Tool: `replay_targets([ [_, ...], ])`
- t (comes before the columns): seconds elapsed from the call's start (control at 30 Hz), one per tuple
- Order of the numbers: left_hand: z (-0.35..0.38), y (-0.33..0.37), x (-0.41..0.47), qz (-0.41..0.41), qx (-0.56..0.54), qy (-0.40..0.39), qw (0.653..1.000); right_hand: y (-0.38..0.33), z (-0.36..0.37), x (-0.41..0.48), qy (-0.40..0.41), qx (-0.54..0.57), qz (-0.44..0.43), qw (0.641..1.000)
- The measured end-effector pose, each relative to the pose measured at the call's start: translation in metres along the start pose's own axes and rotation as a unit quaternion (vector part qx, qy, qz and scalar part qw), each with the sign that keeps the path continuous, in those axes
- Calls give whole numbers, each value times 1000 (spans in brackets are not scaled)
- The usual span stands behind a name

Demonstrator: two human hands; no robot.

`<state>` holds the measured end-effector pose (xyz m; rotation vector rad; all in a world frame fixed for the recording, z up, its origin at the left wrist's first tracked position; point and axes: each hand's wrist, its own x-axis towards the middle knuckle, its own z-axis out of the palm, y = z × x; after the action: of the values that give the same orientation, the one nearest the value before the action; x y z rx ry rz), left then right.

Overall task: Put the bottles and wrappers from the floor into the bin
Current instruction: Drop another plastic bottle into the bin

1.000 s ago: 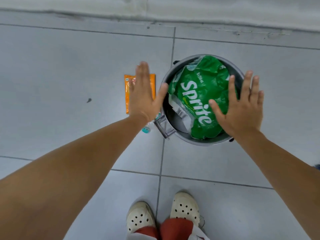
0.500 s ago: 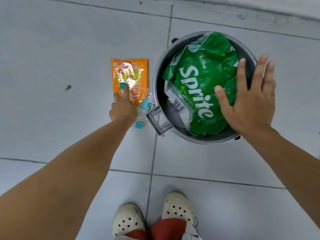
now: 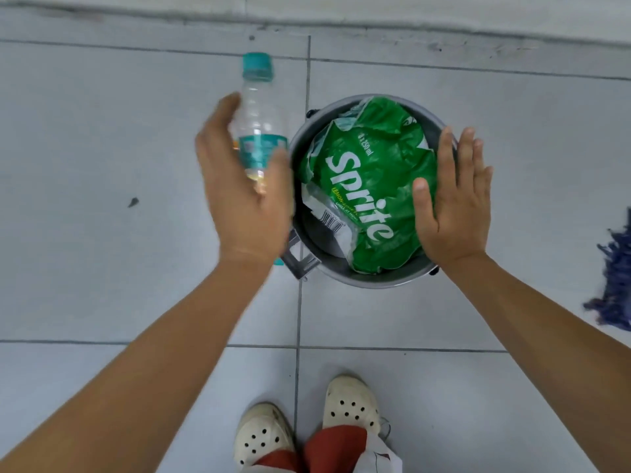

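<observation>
My left hand (image 3: 246, 206) grips a clear plastic bottle (image 3: 257, 107) with a teal cap and teal label, held up cap away from me just left of the bin. The round grey metal bin (image 3: 375, 279) stands on the floor and holds a crumpled green Sprite wrapper (image 3: 368, 158). My right hand (image 3: 454, 203) is flat, fingers apart, over the bin's right side and holds nothing. A teal cap of a second bottle (image 3: 279, 262) peeks out on the floor under my left wrist. A trace of orange shows through the held bottle; the orange wrapper is otherwise hidden.
Grey floor tiles run all around, with the wall base along the top. A blue mop head (image 3: 614, 281) lies at the right edge. My feet in white clogs (image 3: 351, 404) stand just below the bin. The bin's pedal (image 3: 300, 264) sticks out at its lower left.
My left hand went down to the floor beside the orange wrapper, took hold of a bottle and lifted it. My right hand stayed open over the bin.
</observation>
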<state>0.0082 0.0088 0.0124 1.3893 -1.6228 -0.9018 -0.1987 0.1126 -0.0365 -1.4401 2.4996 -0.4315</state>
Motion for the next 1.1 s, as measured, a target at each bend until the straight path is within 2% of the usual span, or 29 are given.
replay_targets([
  [0.13, 33, 32, -31, 47, 131, -149, 979, -1, -3, 0, 0, 29, 2, 1000],
  [0.2, 42, 34, -42, 52, 193, -184, 962, 0, -3, -1, -2, 36, 4, 999],
  [0.27, 42, 31, -45, 59, 223, -170, 958, 1, -3, -1, -6, 36, 2, 999],
  [0.4, 18, 3, -28, 29, 213, -81, 973, 2, -2, 0, -6, 28, -2, 1000],
  [0.5, -4, -38, -8, -41, 196, -23, 979, 3, -1, 0, -4, 21, -6, 1000],
  [0.57, -8, -72, 1, -121, 189, -3, 975, 3, 0, 0, -3, 23, -7, 1000],
  [0.63, -7, -103, 3, -180, 254, -51, 949, 4, 1, 0, -3, 26, -10, 1000],
  [0.7, -4, -126, -4, -180, 369, -182, 893, 5, 1, 0, -2, 28, -15, 1000],
  [0.77, 3, -141, -15, -175, 433, -291, 835, 6, 3, 1, 0, 28, -18, 999],
  [0.87, 19, -154, -27, -168, 465, -336, 802, 7, 5, 1, 5, 27, -24, 999],
  [0.97, 32, -168, -39, -166, 452, -341, 808, 8, 5, 1, 7, 29, -30, 999],
  [1.03, 35, -171, -50, -201, 332, -336, 858, 8, 6, 1, 9, 28, -32, 999],
  [1.1, 38, -174, -59, -202, 253, -292, 900, 8, 6, 0, 12, 23, -32, 999],
])
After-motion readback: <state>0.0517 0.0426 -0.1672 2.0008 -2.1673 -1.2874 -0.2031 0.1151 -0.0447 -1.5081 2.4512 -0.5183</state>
